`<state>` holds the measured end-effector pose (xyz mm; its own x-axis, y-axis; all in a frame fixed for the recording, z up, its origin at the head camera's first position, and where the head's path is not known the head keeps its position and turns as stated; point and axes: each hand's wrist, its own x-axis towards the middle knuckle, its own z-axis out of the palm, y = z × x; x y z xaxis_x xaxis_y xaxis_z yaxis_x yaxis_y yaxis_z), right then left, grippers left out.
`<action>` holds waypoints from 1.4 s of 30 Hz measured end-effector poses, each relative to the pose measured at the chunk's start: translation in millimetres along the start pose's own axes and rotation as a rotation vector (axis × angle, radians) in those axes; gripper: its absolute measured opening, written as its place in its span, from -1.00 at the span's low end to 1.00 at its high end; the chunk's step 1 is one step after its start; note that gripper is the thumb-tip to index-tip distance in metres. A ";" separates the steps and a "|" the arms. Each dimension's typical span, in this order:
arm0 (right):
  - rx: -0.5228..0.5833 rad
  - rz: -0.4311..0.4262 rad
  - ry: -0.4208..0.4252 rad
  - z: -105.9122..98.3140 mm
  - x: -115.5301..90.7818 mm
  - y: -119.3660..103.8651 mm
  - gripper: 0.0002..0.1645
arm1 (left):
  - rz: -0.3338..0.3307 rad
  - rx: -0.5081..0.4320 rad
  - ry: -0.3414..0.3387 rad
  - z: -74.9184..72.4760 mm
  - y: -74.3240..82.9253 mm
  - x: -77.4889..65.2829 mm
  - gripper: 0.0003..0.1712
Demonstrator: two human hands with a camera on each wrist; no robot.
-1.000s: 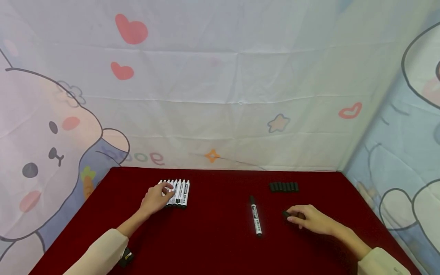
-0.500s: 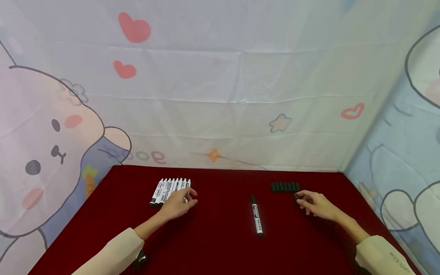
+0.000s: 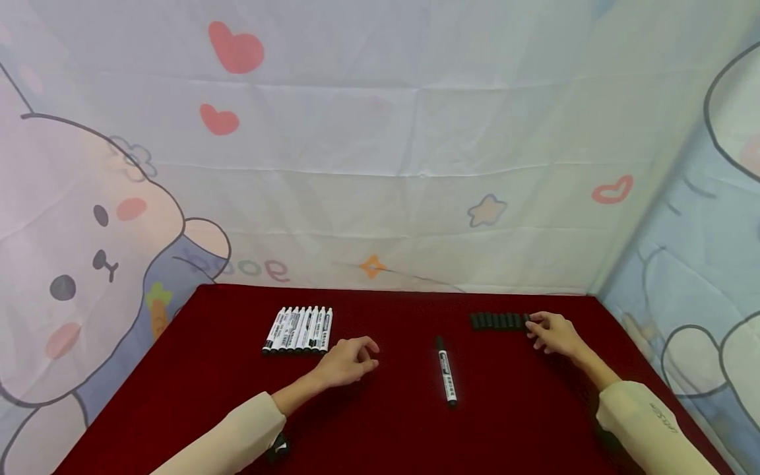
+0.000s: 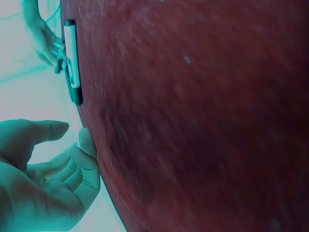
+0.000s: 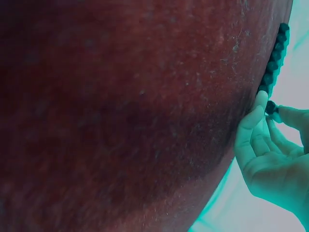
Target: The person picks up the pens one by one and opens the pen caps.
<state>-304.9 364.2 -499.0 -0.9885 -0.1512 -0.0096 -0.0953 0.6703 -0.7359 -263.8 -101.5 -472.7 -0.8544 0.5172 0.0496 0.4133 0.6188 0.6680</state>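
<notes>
My right hand (image 3: 555, 334) pinches a small black marker cap (image 5: 272, 109) between thumb and index finger, at the right end of a row of black caps (image 3: 497, 321). My left hand (image 3: 346, 362) holds nothing; its fingers are loosely bent above the red cloth, as the left wrist view also shows. One white marker (image 3: 447, 377) with a black cap lies on the cloth between the two hands, its capped end pointing away. Left of my left hand, several white markers (image 3: 299, 329) lie side by side with their bare white ends at the far side.
A dark red cloth (image 3: 404, 429) covers the table. A pale printed curtain (image 3: 380, 198) hangs behind its far edge and along the sides. A small black object (image 3: 278, 448) shows under the left sleeve.
My left hand has moved right, off the row of white markers, toward the single marker. The right hand has carried the cap away from me and rightward to the end of the cap row.
</notes>
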 end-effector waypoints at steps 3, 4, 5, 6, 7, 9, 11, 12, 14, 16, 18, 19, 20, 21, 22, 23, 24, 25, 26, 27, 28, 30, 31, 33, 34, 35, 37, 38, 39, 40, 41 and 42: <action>0.036 0.047 0.006 0.2 6.2 2.0 -0.39 | 0.001 -0.005 -0.030 7.3 5.7 5.3 -0.70; 0.046 0.063 0.010 0.5 7.9 2.1 -0.39 | 0.000 -0.002 -0.039 9.9 8.4 7.5 -0.70; 0.053 0.078 0.015 0.6 9.5 2.2 -0.39 | 0.000 -0.001 -0.048 12.7 11.5 10.0 -0.70; 0.056 0.091 0.018 0.7 11.1 2.0 -0.39 | 0.001 0.003 -0.053 15.8 14.9 12.7 -0.70; 0.054 0.101 0.023 0.9 12.4 1.6 -0.38 | 0.004 0.013 -0.056 18.9 18.5 15.9 -0.70; 0.051 0.120 0.027 1.9 14.9 1.0 -0.38 | 0.008 0.028 -0.062 25.7 25.9 22.3 -0.71; 0.048 0.136 0.025 3.2 17.1 0.2 -0.38 | 0.022 0.044 -0.069 33.1 32.6 28.6 -0.71; 0.044 0.142 0.024 4.1 18.1 0.0 -0.38 | 0.027 0.053 -0.071 37.0 35.2 31.6 -0.72; 0.038 0.152 0.022 4.6 18.4 0.3 -0.38 | 0.031 0.065 -0.067 45.2 40.6 37.8 -0.71; 0.034 0.154 0.020 4.9 18.4 0.5 -0.38 | 0.028 0.067 -0.052 53.3 45.2 43.0 -0.69; 0.033 0.150 0.019 4.9 18.3 0.8 -0.38 | 0.016 0.058 -0.028 60.8 49.7 47.6 -0.63; 0.032 0.148 0.019 4.9 18.2 1.0 -0.38 | 0.006 0.054 -0.015 64.4 52.0 49.8 -0.60; 0.033 0.146 0.019 4.7 17.9 0.8 -0.38 | -0.002 0.051 -0.003 68.0 54.1 52.1 -0.56; 0.033 0.144 0.019 4.8 17.8 0.9 -0.38 | -0.008 0.047 0.006 71.3 56.0 54.4 -0.53; 0.034 0.143 0.020 4.8 17.9 1.4 -0.38 | -0.010 0.046 0.012 74.4 57.6 56.7 -0.51; 0.032 0.142 0.021 5.1 17.9 1.8 -0.38 | -0.013 0.051 0.017 77.4 59.0 59.1 -0.50; 0.029 0.141 0.024 5.4 17.9 2.2 -0.38 | -0.018 0.064 0.022 80.0 60.3 61.2 -0.51; 0.027 0.146 0.027 5.9 18.2 2.8 -0.38 | -0.023 0.078 0.030 82.9 61.3 63.5 -0.51; 0.024 0.144 0.028 6.4 18.3 3.3 -0.38 | -0.029 0.092 0.041 85.5 62.2 65.4 -0.53; 0.022 0.143 0.028 7.0 18.7 4.4 -0.38 | -0.040 0.102 0.048 87.7 63.5 66.9 -0.55; 0.018 0.140 0.028 7.6 19.0 5.4 -0.38 | -0.051 0.121 0.056 90.2 64.4 68.2 -0.55; 0.018 0.141 0.030 8.5 19.1 6.4 -0.38 | -0.073 0.156 0.078 94.5 66.9 69.3 -0.55; 0.022 0.146 0.029 8.8 19.1 6.7 -0.38 | -0.086 0.171 0.084 96.4 67.6 69.8 -0.54; 0.029 0.142 0.026 8.9 19.0 7.3 -0.40 | -0.105 0.200 0.084 98.7 69.2 70.1 -0.51; 0.033 0.143 0.023 8.8 18.7 7.0 -0.41 | -0.108 0.211 0.083 99.3 69.9 70.1 -0.50; 0.038 0.147 0.022 8.6 18.6 6.8 -0.43 | -0.112 0.217 0.084 99.2 71.1 69.7 -0.50; 0.043 0.146 0.014 7.7 18.4 6.0 -0.45 | -0.131 0.227 0.079 98.3 72.9 69.7 -0.50; 0.042 0.141 0.010 7.1 18.5 5.5 -0.46 | -0.137 0.224 0.078 97.9 73.8 69.6 -0.50; 0.046 0.146 0.010 6.5 18.6 4.5 -0.46 | -0.142 0.222 0.079 97.4 75.0 69.0 -0.49; 0.047 0.145 0.007 5.7 18.8 3.7 -0.47 | -0.144 0.219 0.082 97.0 76.0 68.6 -0.50; 0.050 0.144 0.005 4.9 19.3 3.0 -0.47 | -0.149 0.223 0.083 97.2 76.3 68.5 -0.50; 0.051 0.141 -0.002 4.3 19.6 1.9 -0.46 | -0.149 0.228 0.085 97.5 76.3 68.3 -0.50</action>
<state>-324.0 359.4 -503.5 -0.9914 -0.0597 -0.1162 0.0502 0.6473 -0.7605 -259.9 38.7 -490.8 -0.9306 0.3648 0.0316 0.3327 0.8063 0.4891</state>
